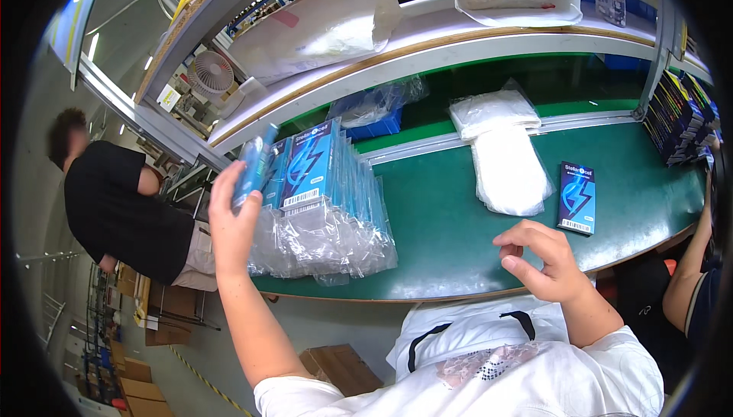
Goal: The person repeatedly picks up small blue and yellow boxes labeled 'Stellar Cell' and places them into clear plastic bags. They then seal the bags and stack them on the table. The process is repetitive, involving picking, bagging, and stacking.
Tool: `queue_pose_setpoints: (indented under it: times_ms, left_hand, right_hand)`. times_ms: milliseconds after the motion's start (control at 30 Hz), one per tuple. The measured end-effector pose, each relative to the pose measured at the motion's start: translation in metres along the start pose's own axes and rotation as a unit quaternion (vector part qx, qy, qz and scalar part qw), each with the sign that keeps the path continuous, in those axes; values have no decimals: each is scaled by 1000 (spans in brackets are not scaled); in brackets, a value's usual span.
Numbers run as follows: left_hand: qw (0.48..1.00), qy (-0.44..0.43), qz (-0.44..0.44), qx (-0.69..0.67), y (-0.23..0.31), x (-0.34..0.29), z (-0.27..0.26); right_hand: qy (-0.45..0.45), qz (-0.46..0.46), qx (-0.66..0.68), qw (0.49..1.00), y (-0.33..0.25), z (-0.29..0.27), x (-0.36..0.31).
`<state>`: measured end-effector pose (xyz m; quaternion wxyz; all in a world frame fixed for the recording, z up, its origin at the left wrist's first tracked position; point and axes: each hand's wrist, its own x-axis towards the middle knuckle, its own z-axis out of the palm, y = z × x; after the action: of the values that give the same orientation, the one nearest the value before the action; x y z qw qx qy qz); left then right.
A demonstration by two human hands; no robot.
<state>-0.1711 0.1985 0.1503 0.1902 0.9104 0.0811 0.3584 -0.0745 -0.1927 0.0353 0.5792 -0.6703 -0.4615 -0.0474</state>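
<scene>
At the left end of the bench, my left hand (235,207) grips a slim blue box (258,163), somewhat blurred, beside a row of similar boxes. These blue boxes (309,161) stand packed upright, their clear plastic bags (328,241) bunched toward me. My right hand (540,259) hovers over the front edge with nothing in it, fingers loosely bent and thumb apart. Just beyond it, a single dark blue box (576,197) lies on the green bench top. A stack of clear plastic bags (508,169) rests in the middle, with another folded bundle (496,114) behind it.
Dark boxes (676,123) are piled at the far right, near another person's arm (691,272). A shelf (443,39) with large plastic sacks and a fan (210,73) spans the back. A blue bin (374,125) sits beneath. Someone in black (114,195) stands left.
</scene>
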Motion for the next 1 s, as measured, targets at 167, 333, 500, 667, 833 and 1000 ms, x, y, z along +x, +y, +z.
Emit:
queue_pose_setpoints:
  times_ms: [167, 333, 500, 667, 833, 1000]
  left_hand:
    - [994, -36, -13, 102, -19, -5, 5]
    - [993, -6, -29, 117, -20, -1, 1]
    - [991, 11, -4, 134, -35, -2, 10]
    - [970, 48, 0, 238, -28, 2, 28]
    - [988, 60, -51, 131, -40, 17, 7]
    - [970, -55, -203, 120, -63, 26, -1]
  right_hand:
    - [15, 20, -9, 1000, 5, -2, -2]
    - [33, 34, -31, 998, 8, -4, -3]
    - [50, 67, -46, 995, 13, -4, -6]
    - [64, 69, -59, 994, 14, -1, -2]
    - [87, 88, -60, 990, 12, -10, -6]
    - [108, 116, -63, 985, 12, -16, -7]
